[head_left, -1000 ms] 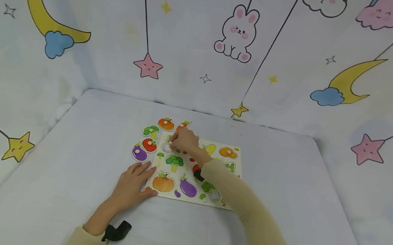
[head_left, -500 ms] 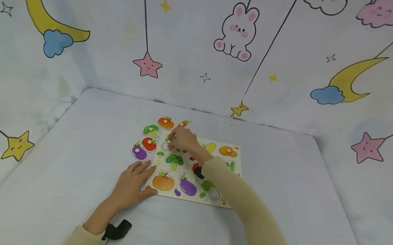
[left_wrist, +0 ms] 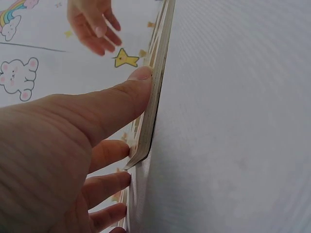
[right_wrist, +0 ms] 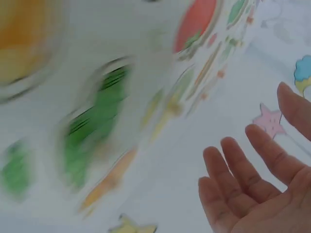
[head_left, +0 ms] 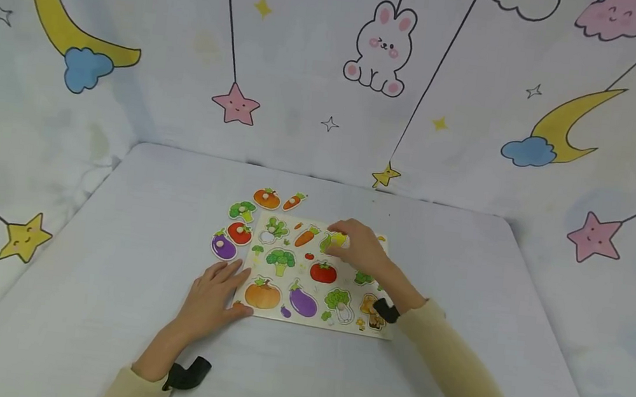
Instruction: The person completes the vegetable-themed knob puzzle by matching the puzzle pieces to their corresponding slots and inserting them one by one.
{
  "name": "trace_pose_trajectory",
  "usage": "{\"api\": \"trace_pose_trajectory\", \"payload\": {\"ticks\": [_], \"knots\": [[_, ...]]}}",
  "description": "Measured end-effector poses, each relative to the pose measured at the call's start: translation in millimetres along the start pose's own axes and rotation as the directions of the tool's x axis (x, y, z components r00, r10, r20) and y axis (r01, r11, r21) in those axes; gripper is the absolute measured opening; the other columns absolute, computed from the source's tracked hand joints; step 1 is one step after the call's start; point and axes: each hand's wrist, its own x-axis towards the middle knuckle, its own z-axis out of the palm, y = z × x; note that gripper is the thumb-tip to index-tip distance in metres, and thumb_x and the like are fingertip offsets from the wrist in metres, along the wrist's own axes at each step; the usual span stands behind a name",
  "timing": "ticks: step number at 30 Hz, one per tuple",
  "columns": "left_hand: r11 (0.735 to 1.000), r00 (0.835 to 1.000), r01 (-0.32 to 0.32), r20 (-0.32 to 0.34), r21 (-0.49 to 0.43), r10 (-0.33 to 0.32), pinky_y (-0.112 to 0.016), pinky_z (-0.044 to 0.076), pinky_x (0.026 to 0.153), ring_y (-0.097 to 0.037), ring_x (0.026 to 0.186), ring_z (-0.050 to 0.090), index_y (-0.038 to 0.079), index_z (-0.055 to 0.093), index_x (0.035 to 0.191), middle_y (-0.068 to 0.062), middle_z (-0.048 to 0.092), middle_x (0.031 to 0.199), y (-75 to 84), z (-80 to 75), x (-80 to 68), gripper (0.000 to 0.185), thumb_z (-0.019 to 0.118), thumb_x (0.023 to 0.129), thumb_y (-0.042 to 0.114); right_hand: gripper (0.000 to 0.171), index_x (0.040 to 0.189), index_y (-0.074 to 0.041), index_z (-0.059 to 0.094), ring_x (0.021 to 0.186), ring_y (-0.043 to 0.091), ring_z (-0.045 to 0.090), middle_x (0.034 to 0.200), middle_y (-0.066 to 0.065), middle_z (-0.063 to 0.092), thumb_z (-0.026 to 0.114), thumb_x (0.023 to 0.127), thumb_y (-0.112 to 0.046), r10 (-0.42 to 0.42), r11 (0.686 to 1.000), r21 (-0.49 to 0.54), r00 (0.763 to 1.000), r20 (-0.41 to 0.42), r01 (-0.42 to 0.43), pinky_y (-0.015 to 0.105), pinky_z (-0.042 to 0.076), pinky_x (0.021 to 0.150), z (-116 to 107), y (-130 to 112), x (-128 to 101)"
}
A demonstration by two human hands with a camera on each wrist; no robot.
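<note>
Puzzle board (head_left: 307, 316) is looking like layered wood, edge raw, face printed semi-gloss. Counter (head_left: 119, 237) is wearing matt woven cloth. Sleeves (head_left: 451, 365) are showing soft knit.

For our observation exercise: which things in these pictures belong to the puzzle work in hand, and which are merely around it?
In the work: puzzle board; left hand steadying its corner; right hand over the yellow piece; loose tomato, eggplant, broccoli.
Merely around: white table; cartoon backdrop.
</note>
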Motion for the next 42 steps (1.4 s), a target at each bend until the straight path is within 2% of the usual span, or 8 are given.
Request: {"api": "trace_pose_trajectory", "payload": {"ticks": [3,7,14,28,33,36,39,42], "knots": [[1.0,1.0,-0.002,0.0,0.003,0.002,-0.065,0.033,0.105,-0.043,0.139,0.031,0.007,0.054,0.14,-0.018,0.043,0.151,1.2,-1.0,-0.3,0.073,0.078,0.079,0.039,0.05,0.132,-0.009,0.06,0.127,0.035,0.051,0.136,0.014,0.056,0.074,0.087,-0.027,0.028,0.997,-0.067,0.999,-0.016,-0.029,0.053,0.043,0.105,-8.4,21.4,-28.3],[1.0,1.0,0.002,0.002,0.006,-0.002,-0.065,0.033,0.106,-0.043,0.139,0.032,0.006,0.054,0.139,-0.018,0.043,0.151,2.9,-2.0,-0.1,0.073,0.078,0.079,0.039,0.061,0.137,-0.008,0.055,0.133,0.039,0.044,0.144,0.019,0.048,0.076,0.084,-0.031,0.066,0.99,-0.128,0.998,0.017,-0.064,0.057,0.04,0.106,-14.0,48.3,-59.5],[1.0,1.0,0.007,0.011,0.01,-0.007,-0.065,0.033,0.107,-0.042,0.139,0.031,0.007,0.054,0.14,-0.017,0.042,0.152,4.3,-2.3,0.9,0.073,0.078,0.079,0.04,0.088,0.147,-0.01,0.044,0.14,0.049,0.029,0.155,0.025,0.03,0.086,0.073,-0.033,0.074,0.988,-0.144,0.992,0.099,-0.059,0.065,0.034,0.107,-21.7,74.5,-98.5],[0.999,1.0,-0.003,0.007,0.033,0.003,-0.065,0.035,0.105,-0.043,0.138,0.035,0.007,0.056,0.138,-0.018,0.046,0.149,4.6,-3.4,1.8,0.07,0.078,0.08,0.038,0.094,0.148,-0.015,0.044,0.143,0.053,0.019,0.157,0.027,0.026,0.089,0.067,-0.033,0.139,0.985,-0.125,0.978,0.155,-0.12,0.07,0.029,0.106,-14.1,93.6,-113.1],[0.997,0.997,0.064,-0.05,-0.05,-0.066,-0.06,0.039,0.105,-0.041,0.133,0.045,0.004,0.055,0.137,-0.019,0.054,0.141,7.4,-14.4,5.1,0.062,0.075,0.085,0.03,0.096,0.148,-0.014,0.043,0.143,0.053,0.017,0.156,0.027,0.027,0.089,0.066,-0.035,0.144,0.984,-0.128,0.976,0.162,-0.124,0.071,0.028,0.106,-15.3,93.7,-112.5],[0.986,0.977,0.122,-0.164,-0.111,-0.139,-0.054,0.049,0.097,-0.037,0.117,0.058,0.003,0.059,0.133,-0.019,0.065,0.124,4.2,-25.6,10.9,0.053,0.075,0.087,0.022,0.096,0.149,-0.015,0.042,0.143,0.054,0.016,0.157,0.028,0.025,0.088,0.067,-0.036,0.15,0.983,-0.131,0.974,0.168,-0.128,0.072,0.027,0.106,-16.2,94.1,-113.5],[0.976,0.937,0.159,-0.289,-0.151,-0.197,-0.045,0.054,0.082,-0.033,0.095,0.064,0.001,0.064,0.126,-0.018,0.07,0.102,-5.8,-35.0,19.3,0.044,0.075,0.086,0.014,0.096,0.149,-0.016,0.041,0.144,0.053,0.015,0.158,0.027,0.024,0.087,0.067,-0.036,0.155,0.982,-0.132,0.973,0.17,-0.133,0.073,0.026,0.106,-15.9,95.3,-114.2],[0.953,0.908,0.208,-0.321,-0.219,-0.271,-0.033,0.051,0.07,-0.029,0.083,0.063,-0.001,0.065,0.123,-0.018,0.069,0.091,-17.2,-41.7,28.2,0.04,0.074,0.086,0.01,0.097,0.149,-0.016,0.041,0.144,0.053,0.014,0.157,0.027,0.024,0.087,0.067,-0.037,0.146,0.985,-0.12,0.975,0.171,-0.126,0.074,0.026,0.105,-14.8,96.6,-114.1]]}}
